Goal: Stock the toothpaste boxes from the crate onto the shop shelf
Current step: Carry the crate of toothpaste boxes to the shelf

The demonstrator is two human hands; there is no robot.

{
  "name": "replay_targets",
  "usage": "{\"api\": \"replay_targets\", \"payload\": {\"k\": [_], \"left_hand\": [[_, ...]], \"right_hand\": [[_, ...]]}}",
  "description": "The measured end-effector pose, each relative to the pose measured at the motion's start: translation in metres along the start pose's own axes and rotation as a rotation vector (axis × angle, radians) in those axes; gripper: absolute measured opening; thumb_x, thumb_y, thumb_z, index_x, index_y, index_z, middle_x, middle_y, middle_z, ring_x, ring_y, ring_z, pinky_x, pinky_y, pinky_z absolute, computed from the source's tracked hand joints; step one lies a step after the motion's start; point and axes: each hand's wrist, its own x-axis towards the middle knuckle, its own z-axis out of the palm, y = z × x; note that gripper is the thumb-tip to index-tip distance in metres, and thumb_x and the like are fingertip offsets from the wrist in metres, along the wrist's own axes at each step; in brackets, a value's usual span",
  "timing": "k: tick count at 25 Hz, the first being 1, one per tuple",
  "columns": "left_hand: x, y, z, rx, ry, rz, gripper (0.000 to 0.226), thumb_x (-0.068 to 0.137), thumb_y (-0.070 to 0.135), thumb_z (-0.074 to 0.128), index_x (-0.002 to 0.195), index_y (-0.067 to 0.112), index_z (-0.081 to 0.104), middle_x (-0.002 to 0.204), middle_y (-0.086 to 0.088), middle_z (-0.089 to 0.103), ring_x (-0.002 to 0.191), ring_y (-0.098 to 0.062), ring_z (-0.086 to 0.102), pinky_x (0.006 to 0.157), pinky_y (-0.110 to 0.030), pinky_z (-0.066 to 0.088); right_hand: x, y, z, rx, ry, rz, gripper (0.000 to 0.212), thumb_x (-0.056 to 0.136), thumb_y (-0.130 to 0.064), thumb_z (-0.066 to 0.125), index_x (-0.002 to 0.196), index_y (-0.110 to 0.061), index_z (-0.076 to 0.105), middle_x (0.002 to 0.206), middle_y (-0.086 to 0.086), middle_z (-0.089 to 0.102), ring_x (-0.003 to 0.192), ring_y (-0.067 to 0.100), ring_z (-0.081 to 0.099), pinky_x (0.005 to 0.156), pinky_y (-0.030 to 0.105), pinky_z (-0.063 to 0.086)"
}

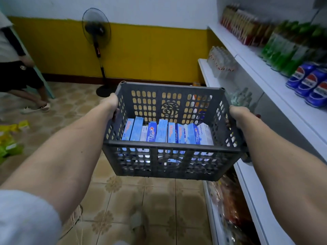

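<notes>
I carry a dark grey perforated plastic crate (169, 147) in the air in front of me, above the tiled floor. Several blue and white toothpaste boxes (166, 132) stand packed side by side on its bottom. My left hand (113, 105) grips the crate's left rim, fingers curled over the edge. On the opposite rim my right hand (238, 115) grips the same way. The white shop shelf (276, 103) runs along the right, close to the crate's right side.
The shelves hold blue cola cans (307, 82), green bottles (286, 48), red packs (246, 27) and clear bottles (221, 62). A standing fan (97, 50) is by the yellow wall. A person (19, 68) stands at far left. Yellow and green packets (10, 138) lie on the floor.
</notes>
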Motion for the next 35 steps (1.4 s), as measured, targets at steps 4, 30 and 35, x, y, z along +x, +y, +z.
{"api": "replay_targets", "payload": {"k": [4,30,35], "left_hand": [[0.092,0.042,0.016,0.007,-0.026,-0.017,0.053,0.097,0.057,0.020,0.076,0.014,0.044,0.059,-0.002,0.041,0.047,-0.017,0.034,0.048,-0.023,0.028],[0.579,0.328,0.157,-0.011,0.075,-0.120,0.069,0.092,0.056,0.025,0.129,0.007,0.056,0.063,-0.005,0.045,0.053,-0.020,0.040,0.050,-0.026,0.033],[0.663,0.377,0.183,-0.035,0.083,-0.112,0.066,0.096,0.053,0.026,0.127,0.004,0.057,0.063,-0.006,0.046,0.052,-0.020,0.041,0.050,-0.027,0.032]], "right_hand": [[0.070,-0.046,0.059,-0.018,0.008,0.007,0.033,0.089,-0.024,0.038,0.098,0.000,0.057,0.056,0.019,0.050,0.037,0.023,0.046,0.043,0.030,0.045],[0.472,-0.381,0.296,0.068,0.008,0.032,0.042,0.092,-0.038,0.053,0.117,-0.005,0.057,0.099,0.013,0.059,0.087,0.029,0.060,0.080,0.036,0.053],[0.572,-0.420,0.337,0.036,0.035,0.074,0.066,0.073,-0.048,0.052,0.124,-0.006,0.060,0.105,0.013,0.067,0.093,0.033,0.066,0.089,0.047,0.055]]}}
